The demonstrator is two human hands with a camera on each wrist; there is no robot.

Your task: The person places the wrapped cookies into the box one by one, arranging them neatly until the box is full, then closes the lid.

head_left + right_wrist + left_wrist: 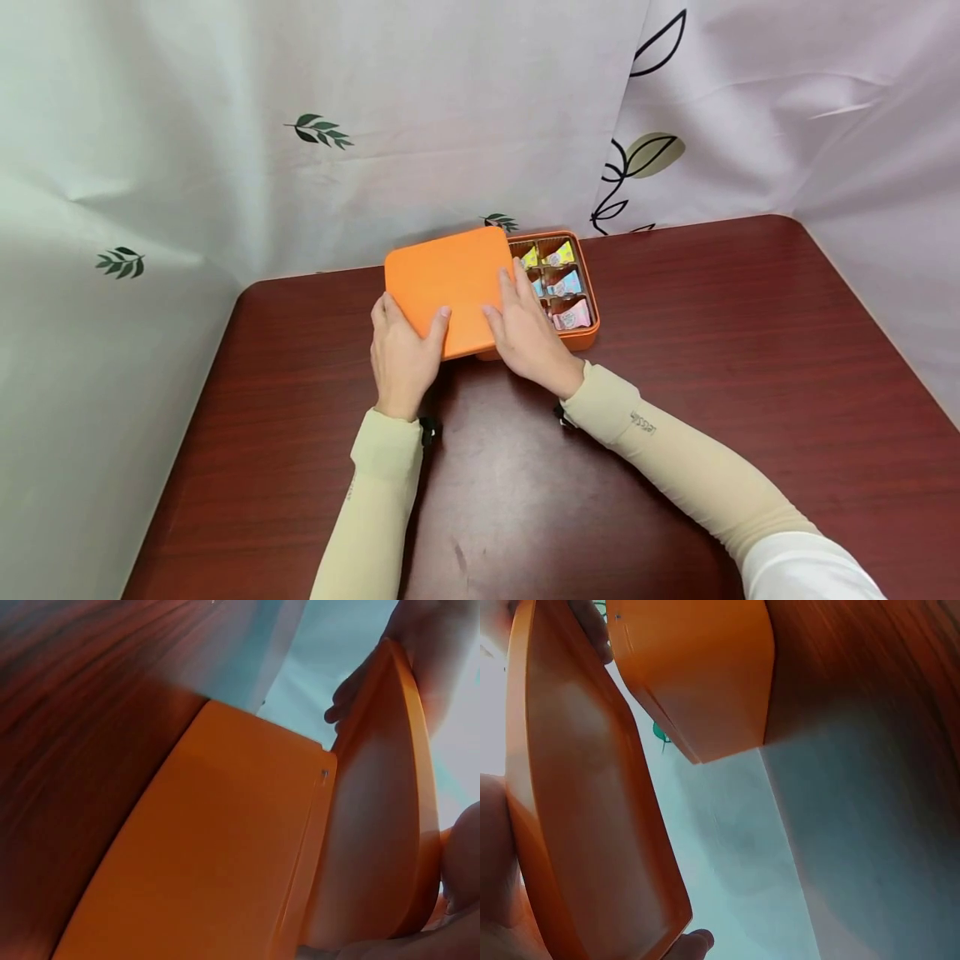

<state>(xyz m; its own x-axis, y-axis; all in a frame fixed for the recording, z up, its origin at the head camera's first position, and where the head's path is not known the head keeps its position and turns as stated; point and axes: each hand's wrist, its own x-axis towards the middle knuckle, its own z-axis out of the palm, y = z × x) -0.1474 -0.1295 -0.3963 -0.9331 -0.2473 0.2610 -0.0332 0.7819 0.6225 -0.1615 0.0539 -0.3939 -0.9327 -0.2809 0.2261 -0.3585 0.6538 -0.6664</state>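
An orange box lid [450, 287], seen from above in the head view, lies partly over a matching orange box [581, 340] and juts out to its left. My left hand [401, 354] grips the lid's front left corner, thumb on top and fingers at the left edge. At the right edge, my right hand [532, 337] holds the lid with its thumb on top, some fingers reaching past the edge. Wrapped candies [572, 315] in yellow, blue and pink show in the box's brown divided tray [552, 273]. In the left wrist view the lid's hollow underside [592, 810] stands apart from the box wall [712, 682].
The box stands on a dark red wooden table [712, 333] near its back edge. A white curtain [450, 100] with leaf prints hangs right behind it, and more cloth hangs at both sides.
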